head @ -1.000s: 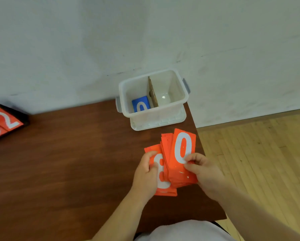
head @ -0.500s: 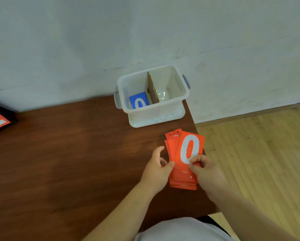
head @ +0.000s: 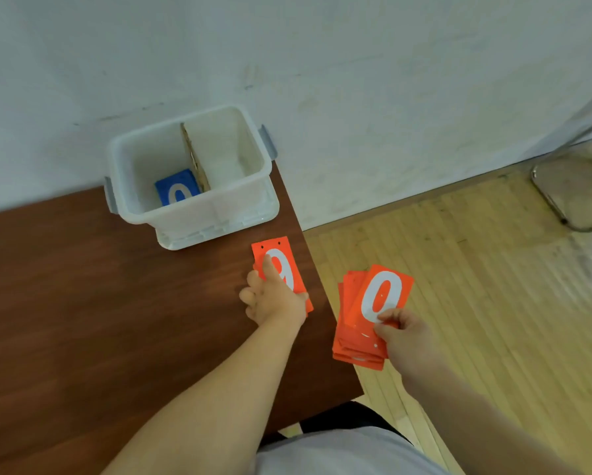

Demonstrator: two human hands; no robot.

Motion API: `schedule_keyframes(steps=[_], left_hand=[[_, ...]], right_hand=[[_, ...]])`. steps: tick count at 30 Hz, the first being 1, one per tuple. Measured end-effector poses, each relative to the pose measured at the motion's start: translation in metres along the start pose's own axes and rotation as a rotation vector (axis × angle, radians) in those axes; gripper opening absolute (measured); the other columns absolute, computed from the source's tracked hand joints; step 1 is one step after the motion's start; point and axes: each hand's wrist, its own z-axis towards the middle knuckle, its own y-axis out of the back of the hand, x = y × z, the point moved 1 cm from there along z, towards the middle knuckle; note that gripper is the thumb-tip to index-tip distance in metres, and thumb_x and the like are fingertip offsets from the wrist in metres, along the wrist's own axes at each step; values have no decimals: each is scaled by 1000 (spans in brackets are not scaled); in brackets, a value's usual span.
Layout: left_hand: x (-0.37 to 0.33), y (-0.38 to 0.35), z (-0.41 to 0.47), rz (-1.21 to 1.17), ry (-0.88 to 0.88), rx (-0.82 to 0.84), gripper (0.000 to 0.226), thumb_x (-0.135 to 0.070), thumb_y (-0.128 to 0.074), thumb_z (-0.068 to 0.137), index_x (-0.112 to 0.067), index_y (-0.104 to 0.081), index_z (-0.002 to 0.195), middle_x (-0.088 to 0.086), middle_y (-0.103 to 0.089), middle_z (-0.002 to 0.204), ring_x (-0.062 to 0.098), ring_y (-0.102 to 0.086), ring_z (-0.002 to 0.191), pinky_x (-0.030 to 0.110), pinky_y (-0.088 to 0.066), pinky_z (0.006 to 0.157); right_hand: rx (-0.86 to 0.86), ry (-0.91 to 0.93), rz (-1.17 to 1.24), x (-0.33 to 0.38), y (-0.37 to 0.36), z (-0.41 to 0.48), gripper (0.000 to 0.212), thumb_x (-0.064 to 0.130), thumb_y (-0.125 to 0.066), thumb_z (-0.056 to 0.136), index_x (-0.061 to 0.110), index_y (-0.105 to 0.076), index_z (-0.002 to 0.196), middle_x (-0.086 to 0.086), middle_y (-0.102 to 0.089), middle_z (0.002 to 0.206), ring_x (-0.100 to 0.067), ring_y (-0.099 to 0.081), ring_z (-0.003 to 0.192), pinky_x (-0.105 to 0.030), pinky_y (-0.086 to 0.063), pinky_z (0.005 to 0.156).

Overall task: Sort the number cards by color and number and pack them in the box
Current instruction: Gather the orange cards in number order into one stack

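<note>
The left hand (head: 274,299) reached forward and held a card (head: 287,265) down, one finger straight on top, the others curled beside it. The right hand (head: 406,337), off to the side, pinched a stack (head: 356,320), thumb on top.

A pale, scuffed wall (head: 356,63) stands behind a dark reddish-brown wooden table (head: 82,320). To the right lie light wooden floorboards (head: 476,320), with a metal chair frame (head: 575,200) on them near the wall
</note>
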Motion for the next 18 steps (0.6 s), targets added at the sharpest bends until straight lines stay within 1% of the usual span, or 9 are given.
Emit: schedule_keyframes(steps=[3,6,8,9,11,13,14,16,18], left_hand=[[-1,5,-2,-75,85,27,106,-34,-87,76,-50,-11,148,4,-22,144,35,-35,120,47,-51,89],[3,9,-5,-170,151,79,101,-25,-87,77,-51,-20,149,7,-20,138,35,-46,117,40,-49,85],[9,10,-6,-249,106,101,91,-17,-83,81,-46,-31,150,6,-27,138,33,-56,115,38,-51,90],[13,12,-7,-288,81,113,84,-14,-81,83,-42,-38,149,6,-34,141,32,-57,118,37,-52,95],[21,16,-12,-376,44,126,68,-9,-77,85,-35,-50,142,7,-47,144,29,-55,126,39,-53,101],[28,25,-22,-476,22,134,55,-5,-69,92,-32,-55,137,5,-51,146,27,-54,129,41,-55,100],[32,30,-28,-523,15,141,51,-4,-63,96,-33,-56,137,3,-50,147,26,-54,129,40,-56,99],[40,45,-43,-631,15,184,48,-4,-54,100,-40,-58,132,-2,-49,143,21,-55,126,32,-58,91],[47,62,-57,-734,-18,209,48,-6,-49,102,-47,-61,122,-9,-50,138,15,-57,122,30,-58,90]], right_hand=[[20,-13,-10,2,9,12,15,-1,-62,92,14,-67,95,-9,-71,97,-23,-65,78,-32,-49,63],[46,-12,-11,9,10,16,16,-2,-62,92,13,-67,94,-10,-72,98,-24,-66,79,-32,-49,64],[73,-1,-6,14,6,17,17,-2,-62,93,14,-67,92,-10,-71,96,-22,-64,75,-30,-48,61],[90,5,-3,16,4,17,18,-2,-62,93,14,-68,91,-10,-71,96,-21,-63,73,-30,-48,60],[139,23,-4,22,-1,17,20,-2,-64,91,17,-69,88,-13,-73,99,-24,-65,76,-35,-53,66],[213,19,41,29,-6,16,22,-3,-64,91,18,-69,86,-14,-75,101,-26,-67,79,-37,-53,67],[265,1,90,35,-9,15,23,-4,-63,92,17,-68,87,-12,-75,99,-26,-67,79,-35,-52,64],[386,-43,191,47,-18,8,21,-5,-60,94,15,-66,91,-10,-75,97,-26,-66,81,-36,-50,67],[463,-25,184,58,-32,-4,22,-5,-60,94,16,-67,89,-9,-74,95,-24,-66,81,-38,-52,69]])
